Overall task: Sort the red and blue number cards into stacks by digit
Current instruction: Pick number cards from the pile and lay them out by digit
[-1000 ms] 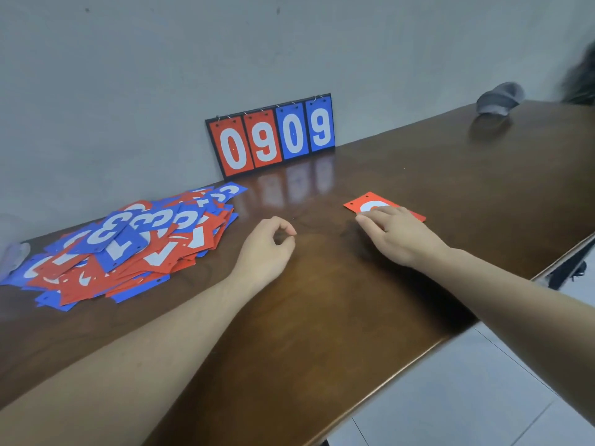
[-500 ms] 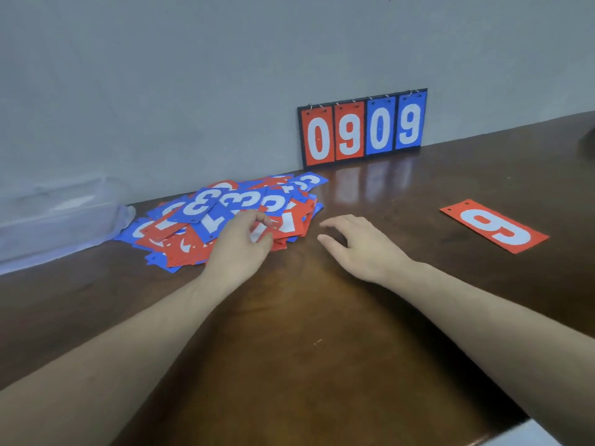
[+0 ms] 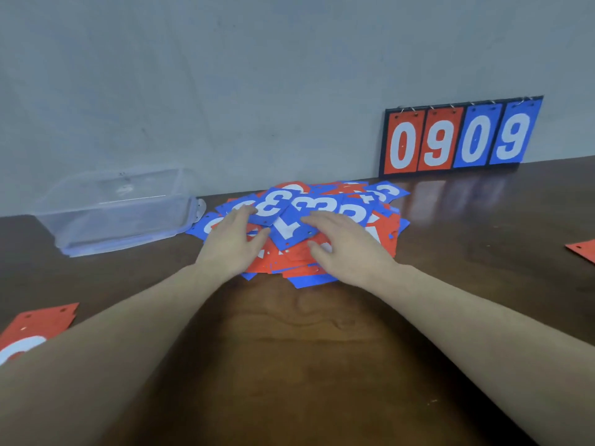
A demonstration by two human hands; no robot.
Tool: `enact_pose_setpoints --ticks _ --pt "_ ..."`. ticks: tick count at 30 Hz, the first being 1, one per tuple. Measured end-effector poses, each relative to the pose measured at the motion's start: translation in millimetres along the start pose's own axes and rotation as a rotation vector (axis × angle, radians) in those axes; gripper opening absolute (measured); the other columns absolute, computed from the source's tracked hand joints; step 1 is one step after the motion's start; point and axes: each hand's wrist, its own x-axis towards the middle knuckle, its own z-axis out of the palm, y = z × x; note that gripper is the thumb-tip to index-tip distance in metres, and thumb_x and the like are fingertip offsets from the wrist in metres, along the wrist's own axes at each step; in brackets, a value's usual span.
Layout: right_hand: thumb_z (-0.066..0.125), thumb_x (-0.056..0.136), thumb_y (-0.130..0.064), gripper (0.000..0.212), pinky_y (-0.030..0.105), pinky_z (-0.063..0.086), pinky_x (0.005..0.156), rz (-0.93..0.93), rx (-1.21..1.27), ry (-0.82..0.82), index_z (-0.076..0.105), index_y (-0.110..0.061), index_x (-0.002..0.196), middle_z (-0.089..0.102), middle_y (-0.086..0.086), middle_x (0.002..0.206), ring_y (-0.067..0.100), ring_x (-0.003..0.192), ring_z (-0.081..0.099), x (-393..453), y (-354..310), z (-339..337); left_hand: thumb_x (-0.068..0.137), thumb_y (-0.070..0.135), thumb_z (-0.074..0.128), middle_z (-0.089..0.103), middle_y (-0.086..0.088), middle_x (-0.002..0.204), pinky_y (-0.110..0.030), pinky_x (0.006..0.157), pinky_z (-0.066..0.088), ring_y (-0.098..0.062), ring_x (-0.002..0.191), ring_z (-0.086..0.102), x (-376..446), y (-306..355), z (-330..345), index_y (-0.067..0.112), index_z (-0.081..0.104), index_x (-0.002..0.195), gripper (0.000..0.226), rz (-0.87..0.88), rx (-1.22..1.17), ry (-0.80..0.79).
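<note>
A loose heap of red and blue number cards [image 3: 383, 217] lies on the brown table near the wall, with several blue 3s and a blue 1 [image 3: 289, 231] on top. My left hand [image 3: 231, 243] rests flat on the heap's left side, fingers spread. My right hand [image 3: 344, 243] lies on its right side, fingers apart, beside the blue 1. Neither hand grips a card. One red card [image 3: 35, 326] lies alone at the near left. The corner of another red card [image 3: 584, 249] shows at the right edge.
A clear plastic box [image 3: 119, 210] stands left of the heap against the wall. A scoreboard [image 3: 460, 136] reading 0909 leans on the wall at the back right. The dark wooden table [image 3: 306, 349] stretches toward me.
My view has swung left. My right hand left the red card on the right and came to the heap. My left hand opened and moved onto the heap.
</note>
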Motion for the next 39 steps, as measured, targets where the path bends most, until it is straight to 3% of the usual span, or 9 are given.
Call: enact_pose_setpoints --ticks 6,9,13,21,25,29,31,33,39 --pt "0.024 0.104 -0.057 0.054 0.047 0.005 0.125 -0.021 -0.238 -0.282 0.040 -0.038 0.151 0.033 -0.011 0.161 0.016 0.153 0.018 14 -12 13 0.099 0.047 0.049 0.065 0.006 0.123 -0.032 0.092 0.044 -0.015 0.116 0.058 -2 -8 5 0.030 0.051 0.133 0.038 -0.027 -0.033 0.029" --pt "0.019 0.098 -0.064 0.060 0.047 0.020 0.120 0.016 -0.235 -0.179 0.069 -0.034 0.115 0.062 -0.012 0.131 0.015 0.131 0.048 9 -11 7 0.097 0.050 0.053 0.063 0.009 0.098 -0.027 0.072 0.041 -0.010 0.096 0.058 -3 -7 5 0.028 0.060 0.106 0.025 0.003 -0.018 0.074" --pt "0.046 0.094 -0.063 0.040 0.035 0.039 0.094 0.107 -0.266 0.030 0.056 -0.028 0.079 0.061 -0.012 0.092 0.015 0.097 0.053 2 -2 3 0.087 0.057 0.065 0.056 0.012 0.107 -0.028 0.084 0.043 -0.011 0.105 0.054 -2 -12 8 0.029 0.061 0.102 0.031 0.051 0.032 0.084" --pt "0.061 0.087 -0.065 0.051 0.036 0.035 0.106 0.256 -0.117 0.024 0.051 -0.034 0.125 0.057 -0.009 0.132 0.017 0.129 0.042 -4 2 5 0.082 0.059 0.071 0.057 0.009 0.131 -0.041 0.108 0.039 -0.015 0.124 0.049 0 -13 5 0.032 0.057 0.131 0.057 -0.006 -0.025 0.017" --pt "0.071 0.082 -0.057 0.067 0.040 0.032 0.108 0.305 -0.064 0.044 0.042 -0.037 0.139 0.052 -0.006 0.139 0.021 0.133 0.041 -3 1 2 0.088 0.032 0.075 0.047 0.014 0.124 -0.023 0.095 0.037 -0.002 0.110 0.046 -5 -8 0 0.031 0.055 0.129 0.045 0.016 -0.171 0.019" --pt "0.074 0.086 -0.015 0.081 0.026 0.046 0.089 0.286 0.249 0.137 0.028 -0.040 0.149 0.047 0.000 0.128 0.015 0.113 0.052 -8 4 -5 0.088 0.012 0.072 0.058 0.018 0.115 -0.011 0.080 0.047 -0.004 0.105 0.059 -7 -7 -7 0.042 0.052 0.117 0.046 -0.048 -0.351 0.053" --pt "0.066 0.088 -0.003 0.084 0.014 0.044 0.073 0.296 0.386 0.186 0.026 -0.040 0.151 0.052 -0.004 0.114 0.009 0.099 0.055 -10 5 -6 0.085 0.009 0.076 0.069 0.007 0.111 -0.024 0.076 0.057 -0.013 0.095 0.071 -7 -10 -11 0.041 0.052 0.118 0.052 -0.153 -0.569 0.052" --pt "0.064 0.090 -0.001 0.076 0.009 0.043 0.067 0.327 0.470 0.249 0.032 -0.036 0.148 0.056 -0.010 0.097 0.003 0.088 0.058 -10 6 -6 0.082 0.007 0.079 0.074 -0.004 0.103 -0.038 0.075 0.059 -0.019 0.081 0.074 -9 -11 -13 0.031 0.053 0.121 0.053 -0.241 -0.719 0.081" --pt "0.069 0.093 -0.022 0.003 0.014 0.044 0.063 0.474 0.673 0.439 0.067 -0.022 0.094 0.065 -0.005 0.077 0.004 0.067 0.057 -11 9 -19 0.093 0.012 0.068 0.071 -0.003 0.080 -0.026 0.057 0.049 -0.016 0.057 0.058 -29 1 -26 0.014 0.062 0.100 0.010 -0.387 -0.981 0.142"
